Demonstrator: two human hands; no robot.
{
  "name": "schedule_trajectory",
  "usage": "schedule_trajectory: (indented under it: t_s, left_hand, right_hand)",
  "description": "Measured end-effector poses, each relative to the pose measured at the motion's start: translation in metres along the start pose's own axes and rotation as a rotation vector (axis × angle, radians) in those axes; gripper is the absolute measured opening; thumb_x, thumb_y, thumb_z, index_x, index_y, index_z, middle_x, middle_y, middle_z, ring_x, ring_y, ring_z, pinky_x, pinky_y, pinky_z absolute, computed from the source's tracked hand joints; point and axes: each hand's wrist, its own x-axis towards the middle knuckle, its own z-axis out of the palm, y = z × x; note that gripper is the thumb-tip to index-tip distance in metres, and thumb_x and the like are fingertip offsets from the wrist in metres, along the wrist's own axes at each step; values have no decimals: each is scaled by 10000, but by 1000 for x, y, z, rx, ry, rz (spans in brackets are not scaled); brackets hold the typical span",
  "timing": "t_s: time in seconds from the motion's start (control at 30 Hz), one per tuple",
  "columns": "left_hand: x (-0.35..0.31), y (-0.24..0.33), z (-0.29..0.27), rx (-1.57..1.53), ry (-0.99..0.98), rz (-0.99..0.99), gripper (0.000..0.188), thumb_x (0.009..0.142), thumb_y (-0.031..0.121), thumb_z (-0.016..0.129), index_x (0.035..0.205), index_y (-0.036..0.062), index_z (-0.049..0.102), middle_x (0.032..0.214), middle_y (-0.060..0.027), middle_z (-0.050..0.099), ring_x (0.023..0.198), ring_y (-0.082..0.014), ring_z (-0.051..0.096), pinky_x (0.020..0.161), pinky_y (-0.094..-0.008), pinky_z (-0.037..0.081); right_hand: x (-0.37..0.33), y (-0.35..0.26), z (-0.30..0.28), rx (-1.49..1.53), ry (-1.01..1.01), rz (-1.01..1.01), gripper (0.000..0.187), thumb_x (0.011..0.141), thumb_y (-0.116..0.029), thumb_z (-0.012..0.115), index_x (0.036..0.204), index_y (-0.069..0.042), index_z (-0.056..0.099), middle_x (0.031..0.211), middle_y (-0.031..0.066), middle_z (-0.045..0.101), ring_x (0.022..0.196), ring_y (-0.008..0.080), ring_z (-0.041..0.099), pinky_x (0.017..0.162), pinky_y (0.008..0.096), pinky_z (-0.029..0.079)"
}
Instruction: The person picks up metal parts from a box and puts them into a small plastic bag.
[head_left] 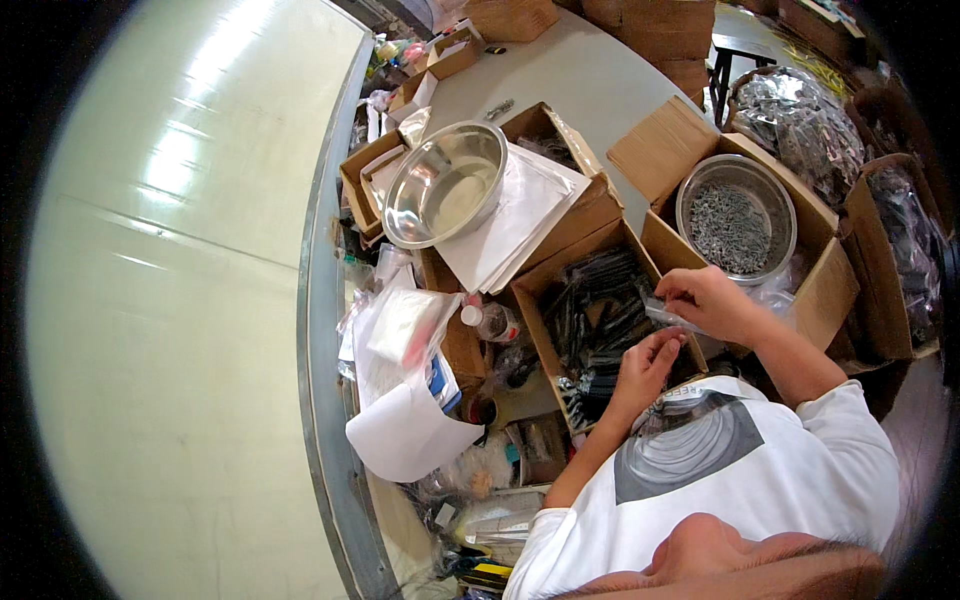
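A small transparent plastic bag [660,314] is pinched in the fingers of my right hand [712,302], above the near right part of a cardboard box. Just below and to the left, my left hand [645,375] is closed, its fingertips meeting at the bag's lower edge. Whether anything is inside the bag I cannot tell. Under both hands, the open cardboard box [540,330] holds many long black parts [600,295], some in plastic wrapping. Right of it, a metal bowl [787,205] full of small grey screws [730,225] sits in another open box.
A second metal bowl [395,215] rests on white paper sheets [540,215] over boxes. A bottle with a white cap [492,322] and a white packet [405,325] lie left. Boxes of bagged metal parts [800,115] stand far right. A pale wall [180,350] bounds the left.
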Motion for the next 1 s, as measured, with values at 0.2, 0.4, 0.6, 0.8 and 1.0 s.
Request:
schedule_trajectory:
  t_s: [0.2,0.4,0.6,0.8,1.0]
  left_hand:
    - [-1,-4,4,-789,75,-76,356,969,320,468,1116,7,554,1050,-71,614,918,-161,604,829,-317,484]
    - [-2,-4,-3,-976,158,-109,290,975,247,465,1112,6,549,1012,-65,618,902,-143,606,793,-283,503]
    - [-10,-27,-2,-613,262,-12,205,941,179,543,993,-2,623,880,-57,655,751,-115,615,668,-229,497]
    - [-17,-13,1,26,510,323,190,868,168,640,798,-8,651,709,-93,649,607,-164,604,560,-274,465]
    - [-28,-12,1,280,471,268,201,837,154,641,748,-26,621,616,-101,607,539,-116,550,493,-289,428]
  right_hand:
    - [-14,-4,30,-105,-17,-179,265,812,-52,573,1077,-48,585,933,163,645,897,345,618,769,412,500]
    - [-18,-9,35,-112,-120,-174,449,801,-32,571,1240,-46,482,1052,165,623,990,338,595,850,415,477]
    - [-18,-11,30,-115,-134,-224,499,760,1,618,1235,-30,470,1016,154,643,940,315,630,802,383,504]
    - [-19,-4,33,42,-164,-71,292,785,-36,605,1065,-62,530,886,142,653,826,347,634,691,408,511]
    - [-21,12,54,-135,-111,-306,92,710,-17,593,800,-38,587,765,130,595,739,342,601,641,393,495]
